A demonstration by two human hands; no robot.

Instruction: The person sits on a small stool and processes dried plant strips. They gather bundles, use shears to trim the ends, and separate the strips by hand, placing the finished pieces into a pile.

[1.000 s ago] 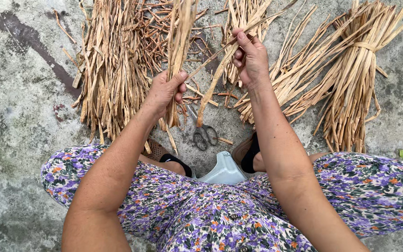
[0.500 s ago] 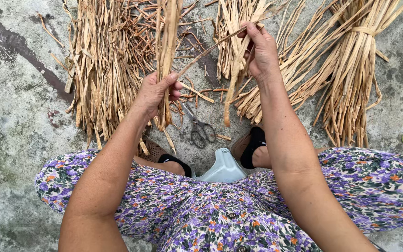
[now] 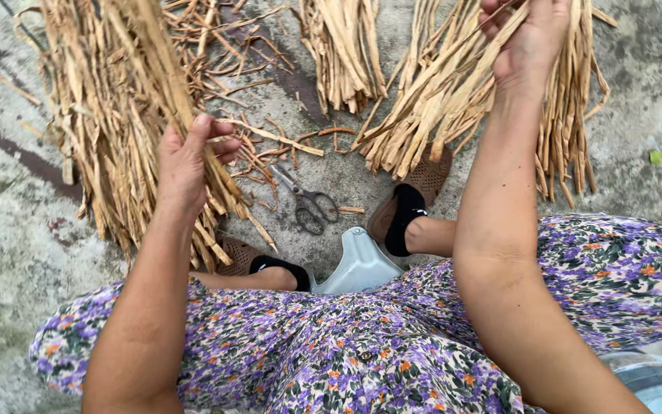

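Sitting low on a grey concrete floor [image 3: 653, 84], legs covered by a purple floral dress [image 3: 362, 353], feet in brown perforated shoes [image 3: 423, 180] with dark socks. Lying spread across the floor ahead: several heaps of dried straw-coloured strips, the largest at left, a fan-shaped bundle [image 3: 568, 115] at right, a shorter clump [image 3: 342, 54] at top centre. Gripping a thick bundle of dried strips [image 3: 116, 100] with the left hand [image 3: 185, 165], fingers curled around the stalks and thumb pressed against them, the bundle running diagonally from upper left down towards the left foot. Holding the right hand [image 3: 530, 38] raised at the top right edge, fingers closed and pinching a thin single strip [image 3: 469, 65] that slants down-left over the fan-shaped bundle; fingertips partly cut off by the frame edge. Resting on the floor between the two feet: a pair of scissors [image 3: 308, 203] with dark handles, blades pointing up-left, well apart from both hands. Showing just below the scissors, between the knees: the pale grey edge of a low plastic stool [image 3: 358, 264]. Lying scattered around the scissors: short broken strip pieces [image 3: 270, 138].
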